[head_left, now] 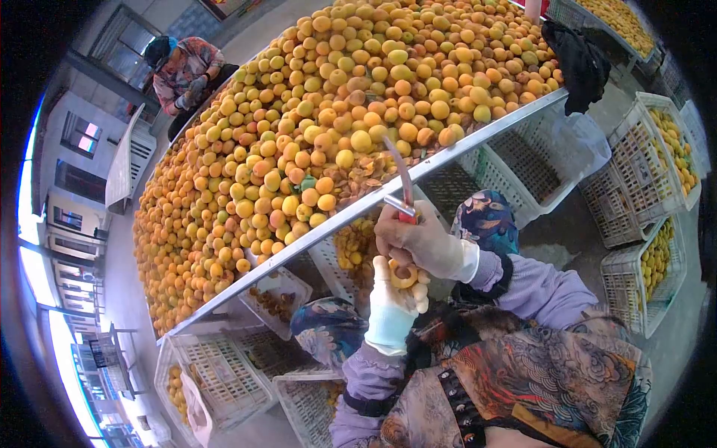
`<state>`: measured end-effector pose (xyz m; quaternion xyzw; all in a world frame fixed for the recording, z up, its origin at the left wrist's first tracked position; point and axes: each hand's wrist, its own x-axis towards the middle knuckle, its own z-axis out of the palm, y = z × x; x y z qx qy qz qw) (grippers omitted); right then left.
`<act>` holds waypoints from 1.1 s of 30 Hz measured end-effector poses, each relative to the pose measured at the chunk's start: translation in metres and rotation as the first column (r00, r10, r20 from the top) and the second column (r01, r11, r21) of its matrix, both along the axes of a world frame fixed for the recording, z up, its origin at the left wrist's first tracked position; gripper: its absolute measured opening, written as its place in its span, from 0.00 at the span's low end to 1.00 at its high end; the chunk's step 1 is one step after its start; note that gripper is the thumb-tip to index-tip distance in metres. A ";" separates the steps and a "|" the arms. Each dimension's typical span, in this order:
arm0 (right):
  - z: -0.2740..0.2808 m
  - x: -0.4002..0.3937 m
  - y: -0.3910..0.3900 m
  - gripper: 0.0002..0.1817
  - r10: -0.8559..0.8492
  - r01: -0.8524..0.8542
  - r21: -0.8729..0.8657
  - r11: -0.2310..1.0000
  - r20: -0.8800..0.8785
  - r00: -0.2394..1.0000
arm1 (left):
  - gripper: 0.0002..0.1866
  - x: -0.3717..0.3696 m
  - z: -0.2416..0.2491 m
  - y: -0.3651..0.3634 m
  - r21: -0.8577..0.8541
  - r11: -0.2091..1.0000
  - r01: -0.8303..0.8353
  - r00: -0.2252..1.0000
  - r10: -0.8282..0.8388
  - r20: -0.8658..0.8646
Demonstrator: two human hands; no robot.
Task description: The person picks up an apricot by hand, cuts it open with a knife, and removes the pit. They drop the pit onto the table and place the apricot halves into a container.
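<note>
Orange-yellow apricots point(328, 142), white slatted crates point(642, 157), pale gloves, lilac sleeves point(538, 287), red-handled knife point(404, 187), paisley-patterned apron point(538, 381).

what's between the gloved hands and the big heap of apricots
In the head view, the metal rim of the long table runs between the hands and the heap of orange apricots; the right hand's red-handled knife crosses it.

Single view, head-mounted, fisheye lens; dark vignette rings the frame. Camera looks forward and steeply down, rolled so the table's metal front edge point(448, 160) runs diagonally from lower left to upper right. Close range: gloved hands sit just below centre, wearer's patterned sleeves fill the lower right. Heap of apricots point(299, 127) spans the upper middle. White crates point(642, 157) lie at the right and bottom edges. No second view to overlap.
</note>
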<state>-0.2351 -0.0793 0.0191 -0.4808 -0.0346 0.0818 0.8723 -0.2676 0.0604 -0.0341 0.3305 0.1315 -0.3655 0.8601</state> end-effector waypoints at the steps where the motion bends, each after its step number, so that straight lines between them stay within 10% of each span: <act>1: 0.002 -0.001 0.001 0.11 0.000 0.000 -0.002 1.000 0.003 1.000 | 0.27 -0.001 0.003 -0.002 -0.002 1.000 0.000 1.000 0.000 0.003; 7: -0.014 -0.003 0.008 0.08 -0.004 0.134 -0.405 0.905 0.306 0.952 | 0.17 -0.003 -0.005 -0.011 0.277 0.957 -0.089 0.960 0.009 0.279; 14: -0.043 0.020 0.006 0.14 -0.073 0.195 0.368 0.909 -0.319 0.945 | 0.19 0.006 -0.004 -0.024 0.509 0.843 -0.174 0.960 0.030 0.280; 26: -0.045 0.082 0.001 0.07 -0.029 0.313 0.583 0.749 -0.443 0.896 | 0.16 0.063 -0.037 -0.032 0.486 0.629 -0.607 0.626 0.001 0.780; 33: -0.006 0.124 0.005 0.13 -0.316 0.493 0.360 0.792 -0.448 0.836 | 0.18 0.112 0.008 -0.033 0.176 0.941 -0.289 0.883 0.191 0.428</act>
